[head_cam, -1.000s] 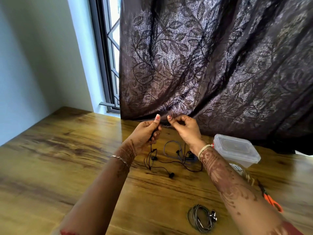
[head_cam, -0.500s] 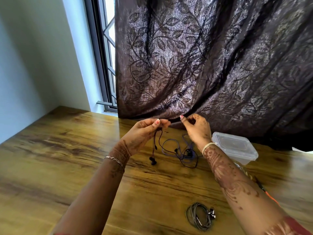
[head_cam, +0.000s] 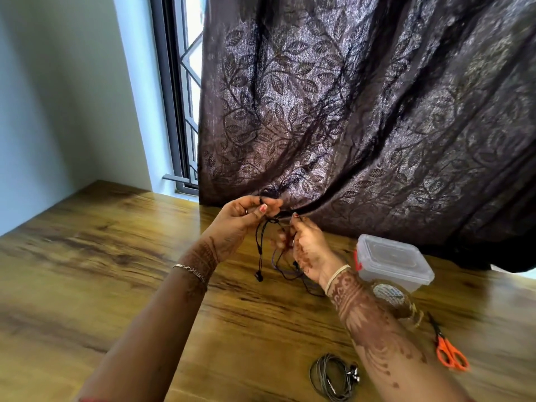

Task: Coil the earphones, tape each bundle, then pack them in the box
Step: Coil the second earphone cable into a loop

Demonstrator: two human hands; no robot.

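My left hand (head_cam: 246,219) pinches the black earphones' cord (head_cam: 259,250), held above the wooden table (head_cam: 116,271); its strands hang down with an earbud at the bottom. Close to the right, my right hand (head_cam: 307,245) grips the same cord lower down, slightly blurred. More dark cord, partly bluish (head_cam: 285,274), lies on the table beneath the hands. A grey coiled earphone bundle (head_cam: 333,377) rests at the near edge. The clear lidded plastic box (head_cam: 394,261) stands to the right, with a tape roll (head_cam: 390,297) in front of it.
Orange-handled scissors (head_cam: 449,352) lie at the right, near the tape. A dark leaf-patterned curtain (head_cam: 362,111) hangs over the table's back edge just behind my hands. A window (head_cam: 185,97) and a pale wall (head_cam: 58,97) stand at the left.
My hands have drawn closer together, the right one dropping below the left. More of the black cord is lifted off the table and hangs from my left fingers.
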